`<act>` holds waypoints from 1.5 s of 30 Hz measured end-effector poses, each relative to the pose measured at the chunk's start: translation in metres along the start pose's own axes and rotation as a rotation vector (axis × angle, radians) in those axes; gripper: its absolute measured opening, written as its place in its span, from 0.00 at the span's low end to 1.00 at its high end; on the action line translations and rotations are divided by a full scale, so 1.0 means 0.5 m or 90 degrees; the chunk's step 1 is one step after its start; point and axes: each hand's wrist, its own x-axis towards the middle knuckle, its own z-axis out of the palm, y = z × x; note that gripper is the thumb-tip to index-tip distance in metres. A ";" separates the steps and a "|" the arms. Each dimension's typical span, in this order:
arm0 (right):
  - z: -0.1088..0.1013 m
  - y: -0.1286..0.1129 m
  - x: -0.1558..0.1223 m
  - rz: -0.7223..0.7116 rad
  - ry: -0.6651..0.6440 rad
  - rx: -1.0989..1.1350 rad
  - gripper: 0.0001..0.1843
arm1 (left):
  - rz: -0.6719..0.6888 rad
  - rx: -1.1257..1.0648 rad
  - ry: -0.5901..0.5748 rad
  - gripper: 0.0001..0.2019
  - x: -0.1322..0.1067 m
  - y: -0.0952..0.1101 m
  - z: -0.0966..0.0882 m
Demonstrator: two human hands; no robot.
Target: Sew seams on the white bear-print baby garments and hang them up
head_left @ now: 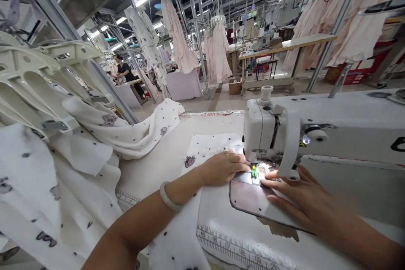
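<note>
White printed fabric (209,145) with small dark spots and grey animal figures lies on the sewing table, running toward the sewing machine (262,128). My left hand (223,168) rests on this fabric, its fingers closed together on the edge just left of the green presser foot (254,171). A pale bangle (169,196) circles the left wrist. On the other side of the foot, my right hand (291,192) reaches beneath the machine's head, fingers stretched out and slightly apart, tips by the metal plate (248,198). The machine's lamp lights the needle area; glare hides the fabric's edge there.
Cream plastic hanger clamps (47,76) hold more printed fabric (28,177) at the left. A ruler strip (234,247) runs along the table's near side. Behind are metal posts, hanging pink garments (220,46), worktables (284,46) and a person (125,71) at the far left.
</note>
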 end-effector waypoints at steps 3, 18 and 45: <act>0.000 0.004 -0.001 0.008 -0.044 0.018 0.21 | -0.084 -0.012 -0.013 0.21 0.001 -0.042 -0.010; -0.005 -0.001 0.002 -0.054 0.009 0.032 0.14 | -0.303 -0.156 -0.098 0.26 -0.055 0.060 -0.089; -0.046 -0.074 0.008 -0.147 -0.107 0.133 0.11 | -0.050 0.080 -0.009 0.16 -0.047 0.162 -0.009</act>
